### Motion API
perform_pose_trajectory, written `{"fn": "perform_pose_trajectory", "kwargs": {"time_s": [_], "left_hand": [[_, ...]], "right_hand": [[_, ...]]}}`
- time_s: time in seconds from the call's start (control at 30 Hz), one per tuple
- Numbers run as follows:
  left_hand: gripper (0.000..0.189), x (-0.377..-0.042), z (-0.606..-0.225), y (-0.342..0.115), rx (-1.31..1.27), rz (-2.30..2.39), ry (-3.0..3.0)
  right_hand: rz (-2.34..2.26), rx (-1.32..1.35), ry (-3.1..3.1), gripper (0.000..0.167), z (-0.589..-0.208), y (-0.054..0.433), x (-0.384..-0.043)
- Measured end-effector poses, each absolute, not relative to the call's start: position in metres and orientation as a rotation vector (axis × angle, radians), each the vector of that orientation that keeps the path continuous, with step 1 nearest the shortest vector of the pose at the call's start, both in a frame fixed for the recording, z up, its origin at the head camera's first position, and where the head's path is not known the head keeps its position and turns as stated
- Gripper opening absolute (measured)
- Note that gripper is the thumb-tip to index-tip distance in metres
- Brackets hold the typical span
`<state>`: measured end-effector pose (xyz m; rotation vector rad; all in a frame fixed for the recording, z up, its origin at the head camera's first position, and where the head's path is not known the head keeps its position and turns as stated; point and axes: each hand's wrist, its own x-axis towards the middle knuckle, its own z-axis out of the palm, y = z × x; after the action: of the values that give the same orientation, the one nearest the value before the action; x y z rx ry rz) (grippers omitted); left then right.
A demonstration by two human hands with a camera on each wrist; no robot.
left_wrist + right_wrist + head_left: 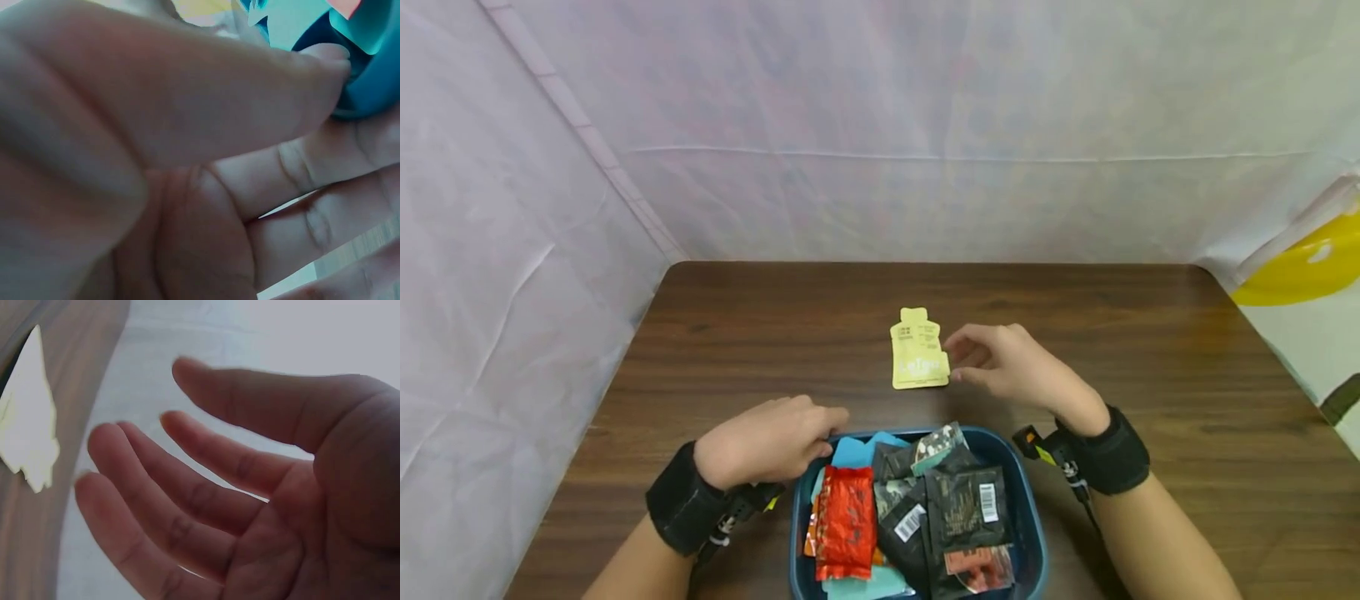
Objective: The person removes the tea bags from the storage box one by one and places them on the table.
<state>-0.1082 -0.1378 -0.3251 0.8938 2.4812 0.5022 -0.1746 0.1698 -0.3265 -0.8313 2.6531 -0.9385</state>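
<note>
A yellow bottle-shaped sachet (917,354) with printing lies flat on the table, and it also shows as a pale shape (31,419) in the right wrist view. Just right of it is my right hand (1015,367), its loosely bent fingers holding nothing. My left hand (767,442) grips the upper left rim of a blue plastic basket (1033,517). In the left wrist view the thumb (250,94) reaches over the rim and the fingers lie along the outside. Inside the basket are a red packet (847,521), several black packets (966,500) and light blue ones.
The brown wooden table (760,325) is backed by a white cloth wall (925,100), with another white sheet on the left. A yellow shape (1300,267) hangs beyond the table's right edge. Each wrist wears a black strap with a small camera.
</note>
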Motion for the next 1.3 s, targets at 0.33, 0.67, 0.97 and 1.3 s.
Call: {"fn": "perform_pose_trajectory", "kwargs": {"time_s": [0.33,0.67,0.97,1.3], "left_hand": [[0.007,-0.108,-0.329,-0.136,0.907,0.504,2.5],[0.012,-0.109,-0.334,-0.13,0.876,0.476,2.572],[0.017,-0.107,-0.341,-0.127,0.867,0.484,2.633],[0.029,-0.107,-0.343,-0.128,0.833,0.48,2.643]], "right_hand": [[-0.627,-1.026,2.562,0.026,-0.312,0.167,-0.115],[-0.187,-1.053,2.547,0.051,-0.323,0.152,-0.095],[-0.15,-1.131,2.49,0.048,-0.325,0.151,-0.089],[-0.521,-1.242,2.38,0.031,-0.296,0.175,-0.092]]}}
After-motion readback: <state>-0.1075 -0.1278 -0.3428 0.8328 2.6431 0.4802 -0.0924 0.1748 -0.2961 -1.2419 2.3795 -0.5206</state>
